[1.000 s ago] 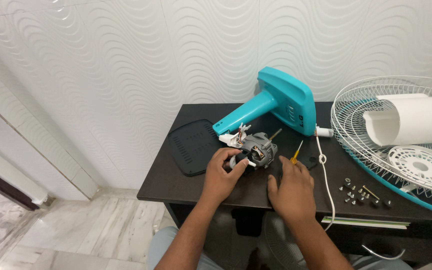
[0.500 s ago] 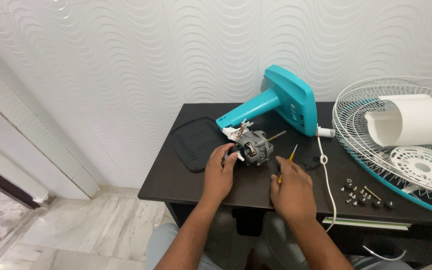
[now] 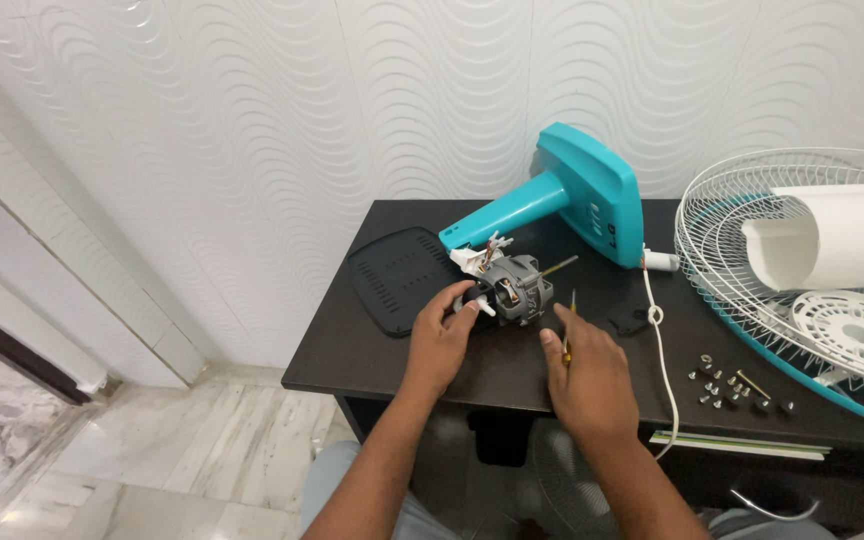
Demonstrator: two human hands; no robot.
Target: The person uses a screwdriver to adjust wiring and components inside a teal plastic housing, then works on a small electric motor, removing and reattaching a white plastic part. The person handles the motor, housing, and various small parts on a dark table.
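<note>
one head-worn view, steeply down, near the dark table (image 3: 372, 365)

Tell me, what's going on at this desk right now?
A person sits at a dark desk with a fan taken apart. Their left hand grips the grey fan motor, which lies beside the teal fan stand. Their right hand holds a yellow-handled screwdriver near it. Loose screws, a white wire grille and a black cover lie around.

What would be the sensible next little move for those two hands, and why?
Probably bring the screwdriver tip up to the fan motor. The left hand already steadies the motor on the table, while the right hand holds the screwdriver just short of it.
</note>
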